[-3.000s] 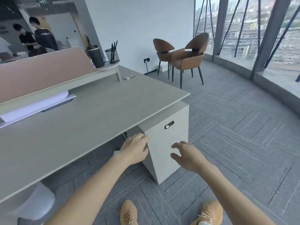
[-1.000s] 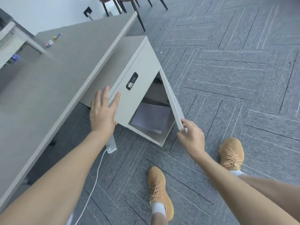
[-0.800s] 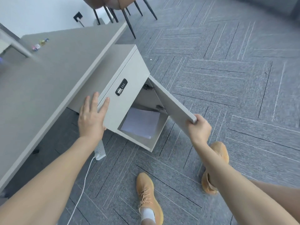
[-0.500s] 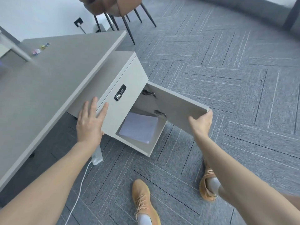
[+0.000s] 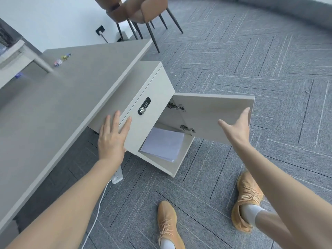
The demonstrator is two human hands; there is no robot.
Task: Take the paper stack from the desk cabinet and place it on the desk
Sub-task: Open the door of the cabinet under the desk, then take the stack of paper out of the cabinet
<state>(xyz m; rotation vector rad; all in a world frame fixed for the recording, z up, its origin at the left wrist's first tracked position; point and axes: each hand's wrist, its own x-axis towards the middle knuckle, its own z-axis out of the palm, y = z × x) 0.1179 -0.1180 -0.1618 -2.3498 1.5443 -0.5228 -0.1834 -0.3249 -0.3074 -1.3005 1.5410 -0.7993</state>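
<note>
A white paper stack lies flat on the floor of the open lower compartment of the beige desk cabinet. The cabinet door is swung wide open to the right. My left hand rests flat, fingers spread, against the cabinet's front left edge beside the black combination lock. My right hand is open with fingers apart, just in front of the door's outer edge and holding nothing. The grey desk stretches away on the left.
A white power strip with its cable lies on the carpet under my left forearm. Brown chairs stand at the back by the wall. Small coloured items sit on the far desk. My orange shoes are on the grey carpet.
The door has swung from nearly shut to wide open. My right hand, which gripped the door's edge, has let go and spread its fingers. My left hand has stayed on the cabinet front.
</note>
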